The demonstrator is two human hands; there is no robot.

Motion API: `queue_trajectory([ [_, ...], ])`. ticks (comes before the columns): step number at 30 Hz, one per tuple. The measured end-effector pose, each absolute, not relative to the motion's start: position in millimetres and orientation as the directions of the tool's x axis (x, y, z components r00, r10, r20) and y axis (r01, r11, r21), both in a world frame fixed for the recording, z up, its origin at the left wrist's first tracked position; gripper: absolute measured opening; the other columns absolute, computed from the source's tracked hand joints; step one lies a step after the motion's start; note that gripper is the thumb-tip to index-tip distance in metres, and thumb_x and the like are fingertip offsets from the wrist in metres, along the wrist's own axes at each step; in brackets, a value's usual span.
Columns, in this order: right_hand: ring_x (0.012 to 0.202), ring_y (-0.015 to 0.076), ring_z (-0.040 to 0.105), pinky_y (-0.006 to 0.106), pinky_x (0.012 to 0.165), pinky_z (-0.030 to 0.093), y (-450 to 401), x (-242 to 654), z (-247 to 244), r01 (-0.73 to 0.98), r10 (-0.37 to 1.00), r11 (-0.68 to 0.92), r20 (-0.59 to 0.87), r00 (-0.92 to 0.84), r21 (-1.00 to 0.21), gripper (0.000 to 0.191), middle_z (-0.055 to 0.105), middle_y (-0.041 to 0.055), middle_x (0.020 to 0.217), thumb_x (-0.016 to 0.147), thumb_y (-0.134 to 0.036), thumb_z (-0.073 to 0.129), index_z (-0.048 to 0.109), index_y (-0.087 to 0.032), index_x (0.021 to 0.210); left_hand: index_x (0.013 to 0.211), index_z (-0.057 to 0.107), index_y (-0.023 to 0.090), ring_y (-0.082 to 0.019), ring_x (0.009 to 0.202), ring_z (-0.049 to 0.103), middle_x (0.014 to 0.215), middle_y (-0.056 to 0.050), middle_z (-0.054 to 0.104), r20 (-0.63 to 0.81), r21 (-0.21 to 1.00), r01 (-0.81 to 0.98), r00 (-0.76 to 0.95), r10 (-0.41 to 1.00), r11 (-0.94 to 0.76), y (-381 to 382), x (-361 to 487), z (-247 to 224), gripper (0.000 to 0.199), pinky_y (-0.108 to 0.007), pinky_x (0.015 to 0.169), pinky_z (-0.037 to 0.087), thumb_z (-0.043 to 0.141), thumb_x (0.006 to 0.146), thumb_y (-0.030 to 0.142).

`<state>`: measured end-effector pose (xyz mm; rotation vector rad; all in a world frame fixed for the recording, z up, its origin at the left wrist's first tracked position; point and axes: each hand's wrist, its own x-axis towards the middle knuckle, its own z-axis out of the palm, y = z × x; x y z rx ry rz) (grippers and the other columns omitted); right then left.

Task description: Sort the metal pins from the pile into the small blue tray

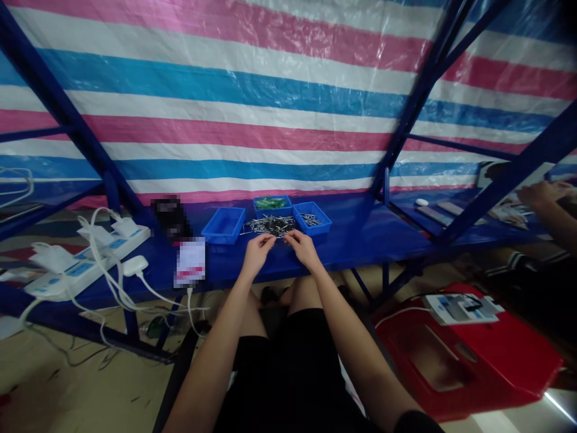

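Observation:
My left hand (258,252) is at the front edge of a pile of thin metal pieces (265,225), its thumb and fingertips pinched together. Close by on the right, my right hand (303,248) makes a similar pinch at the same edge. Whatever sits between the fingertips is too small to make out. The pile, silvery with some dark pieces, lies on the blue table (356,231). Around it stand three blue trays: a left tray (208,232) with nothing visible in it, a back tray (255,205) with green items, and a right tray (325,227) holding more thin metal pieces.
To the left lie a phone-like device (190,263) on a cable, a dark blurred item (171,218) and a white power strip (90,264) with chargers. Blue frame posts rise at both sides. A red box (491,355) stands lower right. Another person's hand (543,193) appears far right.

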<state>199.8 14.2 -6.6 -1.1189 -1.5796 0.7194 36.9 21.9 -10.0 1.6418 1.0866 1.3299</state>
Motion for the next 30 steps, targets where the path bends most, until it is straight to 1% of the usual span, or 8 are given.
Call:
queue_trajectory([
  [6, 0.063, 0.0117, 0.054, 0.022, 0.064, 0.041, 12.4, 199.3, -4.6, 0.37, 0.917, 0.382, 0.397, -0.039, -0.847, 0.029, 0.062, -0.0004, 0.067, 0.081, -0.042, 0.047, 0.059, -0.019, 0.07, 0.077, 0.063, 0.014, -0.016, 0.065, 0.06, 0.068, -0.003, 0.063, 0.34, 0.921, 0.174, 0.08, 0.937, -0.349, 24.0, 38.4, -13.6, 0.029, -0.027, 0.065, 0.048, 0.055, 0.076, 0.042],
  [13, 0.058, 0.0112, 0.052, 0.022, 0.061, 0.039, 11.1, 199.1, -2.3, 0.422, 0.921, 0.357, 0.389, -0.013, -0.833, 0.033, 0.059, -0.0011, 0.062, 0.081, -0.045, 0.047, 0.057, -0.018, 0.064, 0.081, 0.063, 0.015, -0.017, 0.069, 0.061, 0.072, -0.004, 0.064, 0.342, 0.916, 0.176, 0.132, 0.93, -0.362, 21.5, 39.3, -10.4, 0.026, -0.027, 0.066, 0.049, 0.058, 0.074, 0.039],
  [15, 0.059, 0.0113, 0.053, 0.022, 0.061, 0.04, 11.0, 198.6, -2.2, 0.398, 0.922, 0.357, 0.388, -0.004, -0.845, 0.031, 0.06, -0.0009, 0.064, 0.082, -0.044, 0.046, 0.057, -0.019, 0.069, 0.081, 0.062, 0.015, -0.017, 0.069, 0.062, 0.072, -0.004, 0.065, 0.347, 0.915, 0.174, 0.128, 0.929, -0.365, 21.8, 38.7, -10.9, 0.025, -0.027, 0.066, 0.049, 0.058, 0.074, 0.038],
  [17, 0.062, 0.0117, 0.055, 0.022, 0.062, 0.042, 10.2, 197.6, -1.7, 0.347, 0.921, 0.37, 0.391, -0.012, -0.862, 0.026, 0.061, -0.0006, 0.072, 0.082, -0.043, 0.045, 0.058, -0.02, 0.081, 0.082, 0.062, 0.015, -0.017, 0.069, 0.062, 0.072, -0.005, 0.064, 0.345, 0.921, 0.158, 0.099, 0.933, -0.357, 22.6, 38.1, -11.9, 0.025, -0.027, 0.064, 0.049, 0.057, 0.075, 0.038],
  [19, 0.067, 0.0121, 0.057, 0.022, 0.065, 0.043, 8.6, 196.5, -0.6, 0.304, 0.911, 0.405, 0.41, -0.052, -0.862, 0.025, 0.062, -0.0002, 0.079, 0.082, -0.041, 0.045, 0.056, -0.021, 0.091, 0.082, 0.061, 0.015, -0.017, 0.068, 0.062, 0.071, -0.005, 0.064, 0.346, 0.921, 0.163, 0.077, 0.935, -0.354, 23.7, 37.7, -13.2, 0.025, -0.027, 0.064, 0.049, 0.055, 0.076, 0.038],
  [20, 0.069, 0.0124, 0.057, 0.022, 0.066, 0.043, 7.6, 196.0, 0.1, 0.301, 0.902, 0.428, 0.424, -0.081, -0.852, 0.024, 0.061, -0.0001, 0.081, 0.082, -0.04, 0.045, 0.056, -0.021, 0.091, 0.082, 0.061, 0.015, -0.017, 0.067, 0.061, 0.071, -0.005, 0.064, 0.344, 0.919, 0.177, 0.075, 0.936, -0.352, 24.2, 37.6, -13.9, 0.025, -0.027, 0.063, 0.049, 0.055, 0.076, 0.039],
  [25, 0.073, 0.0134, 0.053, 0.023, 0.069, 0.041, 3.1, 196.0, 4.6, 0.378, 0.878, 0.473, 0.458, -0.135, -0.796, 0.027, 0.06, 0.0003, 0.078, 0.082, -0.041, 0.044, 0.059, -0.019, 0.081, 0.079, 0.06, 0.016, -0.017, 0.065, 0.06, 0.067, -0.003, 0.063, 0.331, 0.906, 0.247, 0.094, 0.939, -0.344, 25.7, 37.8, -16.9, 0.028, -0.026, 0.062, 0.048, 0.051, 0.078, 0.042],
  [30, 0.069, 0.0129, 0.051, 0.023, 0.066, 0.039, 3.4, 197.2, 4.5, 0.356, 0.878, 0.477, 0.455, -0.147, -0.804, 0.028, 0.058, -0.0009, 0.071, 0.081, -0.043, 0.046, 0.059, -0.019, 0.074, 0.077, 0.061, 0.016, -0.016, 0.062, 0.059, 0.064, -0.002, 0.061, 0.335, 0.902, 0.247, 0.119, 0.935, -0.354, 24.3, 37.9, -13.5, 0.028, -0.026, 0.061, 0.048, 0.052, 0.078, 0.043],
])
